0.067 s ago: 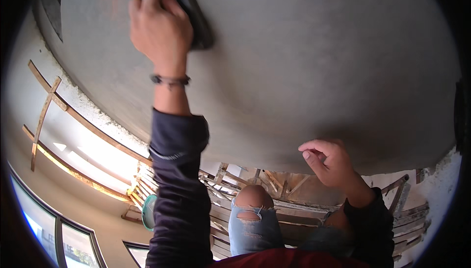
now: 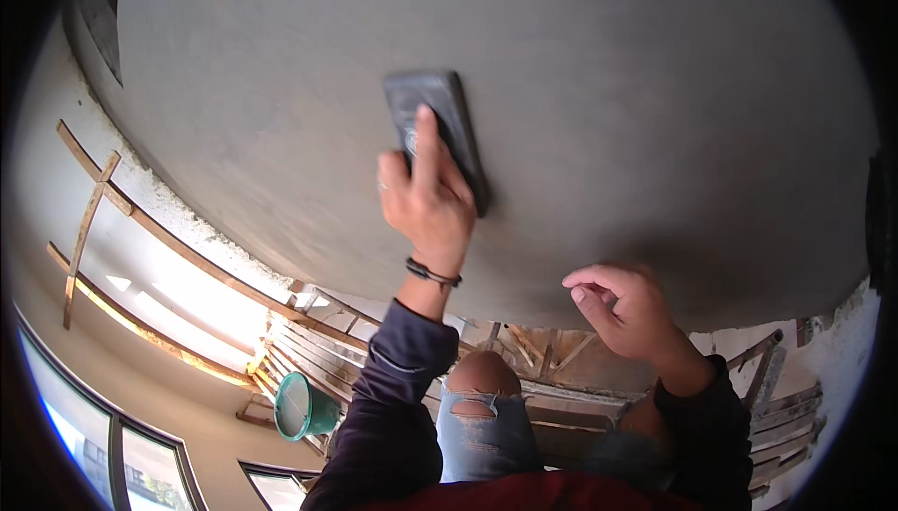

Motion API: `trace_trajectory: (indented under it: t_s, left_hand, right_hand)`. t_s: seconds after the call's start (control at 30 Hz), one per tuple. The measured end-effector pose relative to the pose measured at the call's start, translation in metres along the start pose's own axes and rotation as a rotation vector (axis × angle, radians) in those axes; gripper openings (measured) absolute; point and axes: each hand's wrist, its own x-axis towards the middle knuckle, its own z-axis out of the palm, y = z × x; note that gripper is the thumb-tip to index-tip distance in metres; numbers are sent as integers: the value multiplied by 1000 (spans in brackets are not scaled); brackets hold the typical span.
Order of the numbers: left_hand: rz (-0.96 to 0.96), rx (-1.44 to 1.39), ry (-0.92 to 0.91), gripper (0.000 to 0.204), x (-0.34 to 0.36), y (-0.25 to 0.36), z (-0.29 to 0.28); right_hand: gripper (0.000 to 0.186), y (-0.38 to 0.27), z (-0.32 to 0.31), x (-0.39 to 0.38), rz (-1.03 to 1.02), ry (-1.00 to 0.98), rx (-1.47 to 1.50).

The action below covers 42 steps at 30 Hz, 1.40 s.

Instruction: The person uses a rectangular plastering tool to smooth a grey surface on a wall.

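Observation:
My left hand (image 2: 430, 202) grips a dark rectangular plastering float (image 2: 435, 109), its index finger stretched along the back. The float lies against a broad grey plastered wall (image 2: 599, 90), left of the middle of the view; its handle is mostly hidden by the hand. Lower down on the right, my right hand (image 2: 625, 310) is held close to the wall's lower part. Its fingers are curled, with thumb and fingertips near each other and a small gap between them. Nothing shows in it.
A green bucket (image 2: 304, 406) hangs or stands at the lower left beside wooden slats. Timber scaffold poles (image 2: 187, 249) run along the left. My knee in ripped jeans (image 2: 486, 417) is below, above wooden planks (image 2: 571, 441). Windows (image 2: 140, 455) show at the lower left.
My left hand has swept the float down and to the right across the wall. More of the green bucket shows now. My right hand has hardly moved.

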Motion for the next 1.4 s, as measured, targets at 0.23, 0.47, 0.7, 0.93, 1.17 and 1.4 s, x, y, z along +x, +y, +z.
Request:
trace_trajectory:
  t_s: [0.23, 0.47, 0.7, 0.93, 1.17, 1.4]
  left_hand:
    - [-150, 135, -48, 42, 127, -23, 9]
    - [35, 118, 118, 34, 210, -41, 18]
    - [-392, -8, -79, 50, -210, 60, 6]
    - [-360, 173, 67, 47, -91, -18, 21]
    - [-413, 213, 97, 38, -8, -74, 16]
    - [-589, 32, -103, 52, -259, 32, 8]
  right_hand:
    - [11, 3, -3, -5, -1, -7, -4]
    - [11, 2, -11, -7, 34, 3, 33]
    - [13, -5, 7, -8, -63, -158, 143]
    - [14, 18, 14, -13, 3, -299, 158]
    - [15, 16, 26, -7, -40, -382, 198]
    - [16, 10, 45, -10, -32, -575, 218]
